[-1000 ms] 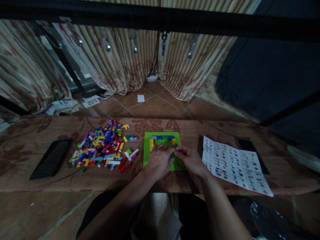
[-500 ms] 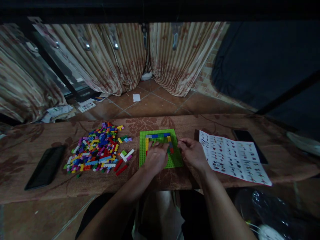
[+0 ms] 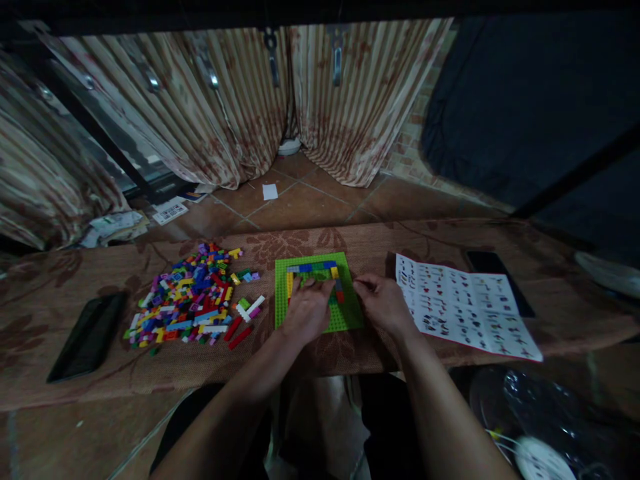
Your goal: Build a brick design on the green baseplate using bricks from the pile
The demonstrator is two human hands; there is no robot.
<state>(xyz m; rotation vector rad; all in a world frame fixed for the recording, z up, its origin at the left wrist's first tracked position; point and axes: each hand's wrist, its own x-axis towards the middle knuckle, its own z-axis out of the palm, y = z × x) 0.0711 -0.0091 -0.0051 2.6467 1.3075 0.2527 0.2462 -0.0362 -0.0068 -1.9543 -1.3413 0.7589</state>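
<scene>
A green baseplate (image 3: 350,320) lies on the cloth-covered bench, carrying a frame of blue, yellow, grey and red bricks (image 3: 315,267). My left hand (image 3: 307,308) rests over the inner and lower part of this frame, fingers bent down and thumb apart. Its palm hides the bricks beneath. Beside the plate's right edge is my right hand (image 3: 383,303), thumb and fingertips pinched together. Whatever is between those fingertips is too small or hidden to make out.
Left of the plate is a heap of loose coloured bricks (image 3: 195,293), with a black phone (image 3: 89,337) beyond it. A printed instruction sheet (image 3: 463,303) lies at right, partly over another dark phone (image 3: 483,262). The bench's front edge (image 3: 210,380) is close to my legs.
The camera view has shifted slightly, so the whole scene sits a little higher and further left. Both hands keep nearly the same place at the baseplate.
</scene>
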